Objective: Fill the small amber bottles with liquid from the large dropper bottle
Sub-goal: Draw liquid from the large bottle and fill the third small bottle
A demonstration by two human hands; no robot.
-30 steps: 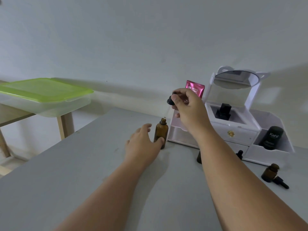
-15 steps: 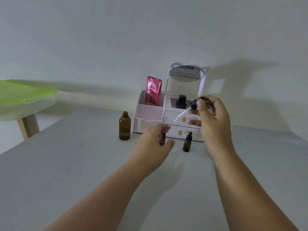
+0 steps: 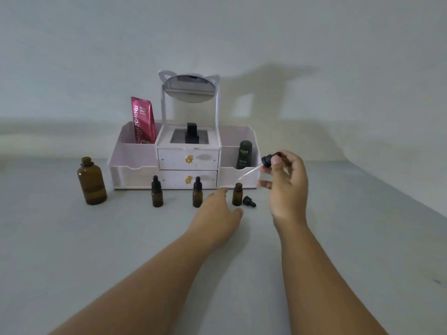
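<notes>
The large amber bottle stands uncapped at the left of the grey table. Three small amber bottles stand in a row before the organizer: two capped ones and an uncapped one with its black cap lying beside it. My right hand pinches the large bottle's dropper, its glass tip slanting down-left above the uncapped small bottle. My left hand hovers open just left of that bottle, fingers spread, touching nothing.
A white cosmetic organizer with a mirror, two drawers, a pink sachet and a dark Kahf tube stands against the wall behind the bottles. The grey table stretches toward me.
The view swung right. My left hand let go of the large bottle and moved right to the small bottles. My right hand carried the dropper from the large bottle to above the uncapped small one.
</notes>
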